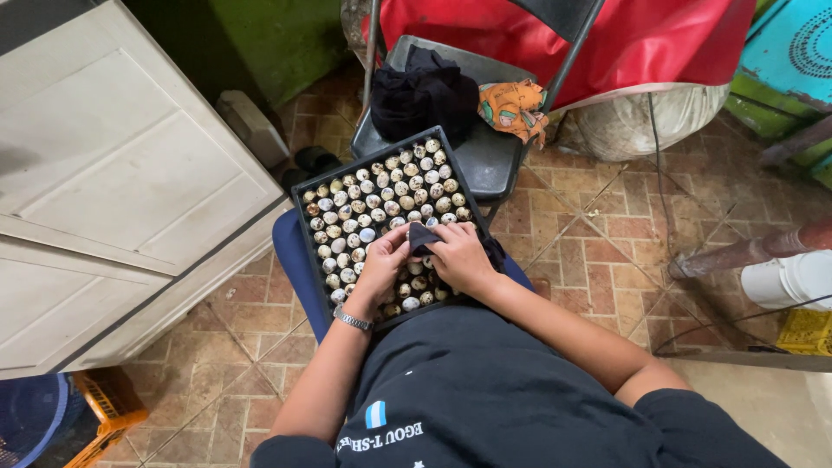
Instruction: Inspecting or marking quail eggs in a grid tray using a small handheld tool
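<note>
A black square tray full of several small speckled eggs rests on my lap, over a blue seat. Both hands meet over the tray's near right part. My right hand pinches a dark cloth. My left hand, with a metal watch on the wrist, is curled against the cloth; whether it holds an egg is hidden by the fingers.
A folding chair beyond the tray carries a black garment and an orange patterned cloth. A white cabinet stands at left, an orange crate at bottom left, a white bucket at right. The floor is brown tile.
</note>
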